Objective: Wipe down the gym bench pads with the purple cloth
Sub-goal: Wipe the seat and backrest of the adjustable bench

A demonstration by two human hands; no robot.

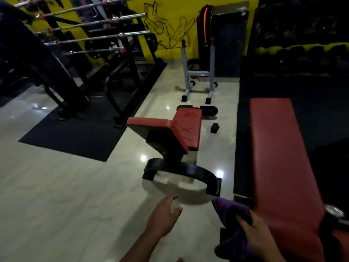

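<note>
Two hands low: right hand [258, 237] fingers grip purple cloth [234, 224], partly cropped; left hand [163, 214] fingers relaxed, empty.

The small bench [181, 127] stands left of the long bench [279, 157] (rack [198, 72] behind it).

The left hand [166, 214] hangs free with relaxed fingers; the right hand [258, 237] grips the purple cloth [232, 210].
</note>
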